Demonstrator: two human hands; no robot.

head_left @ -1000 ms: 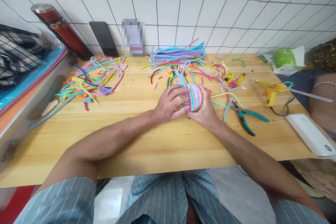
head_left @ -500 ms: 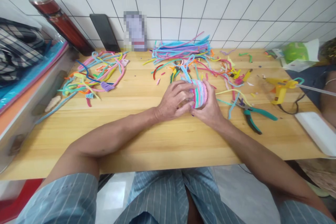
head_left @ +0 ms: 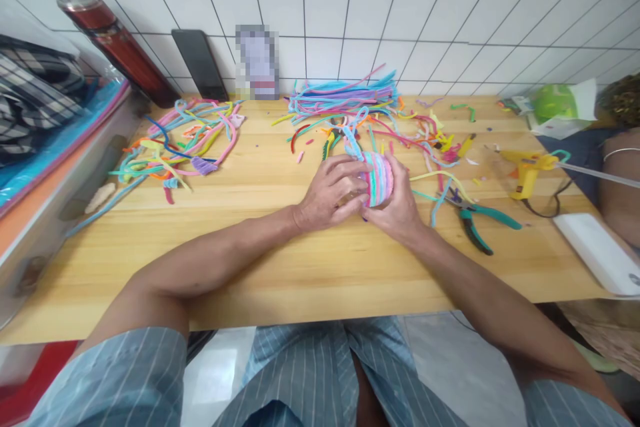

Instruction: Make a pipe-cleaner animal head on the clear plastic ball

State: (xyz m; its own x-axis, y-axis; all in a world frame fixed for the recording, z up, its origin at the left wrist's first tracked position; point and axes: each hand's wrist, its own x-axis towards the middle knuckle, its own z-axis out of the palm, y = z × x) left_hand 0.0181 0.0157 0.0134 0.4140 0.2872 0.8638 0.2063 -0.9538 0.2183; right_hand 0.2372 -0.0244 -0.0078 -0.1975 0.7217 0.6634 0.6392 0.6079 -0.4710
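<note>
A round bundle of wound pipe cleaners [head_left: 378, 177], striped pink, teal and purple, rests on the wooden table [head_left: 260, 267] between both hands. My left hand [head_left: 327, 195] curls around its left side with fingers bent over it. My right hand [head_left: 397, 203] cups its right and lower side, thumb pressed against it. A loose blue end sticks up from the bundle's top.
Loose pipe cleaners lie in a pile [head_left: 345, 103] at the back and another pile [head_left: 180, 140] at the left. Green-handled pliers [head_left: 473, 220], a yellow glue gun [head_left: 527, 167] and a white box [head_left: 595, 253] lie at the right. Another person's arm [head_left: 617, 193] shows at the right edge.
Both hands keep their hold on the bundle and shift their fingers slightly. The view has drifted a little; nothing else on the table has moved.
</note>
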